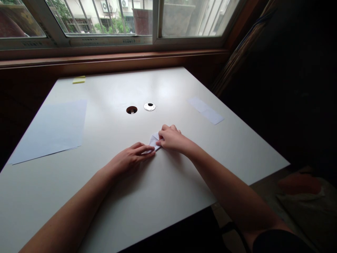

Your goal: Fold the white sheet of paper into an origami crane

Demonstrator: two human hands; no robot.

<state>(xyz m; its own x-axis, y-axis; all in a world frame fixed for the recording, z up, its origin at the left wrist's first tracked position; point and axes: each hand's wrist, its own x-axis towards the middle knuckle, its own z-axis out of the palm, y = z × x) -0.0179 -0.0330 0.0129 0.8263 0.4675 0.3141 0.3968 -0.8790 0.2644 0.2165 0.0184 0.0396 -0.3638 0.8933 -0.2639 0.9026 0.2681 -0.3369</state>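
A small folded piece of white paper (153,142) lies on the white table (163,196), near its middle. My left hand (131,157) lies flat on the paper's near edge, fingers stretched out and pressing it down. My right hand (171,137) is curled over the paper's right side, its fingertips pinching a fold. Most of the paper is hidden under the two hands.
Sheets of white paper (51,130) lie at the table's left. A narrow paper strip (205,110) lies at the right. A round cable hole (131,110) and its metal cap (149,106) sit beyond the hands. A yellow sticky pad (79,80) is at the far left corner.
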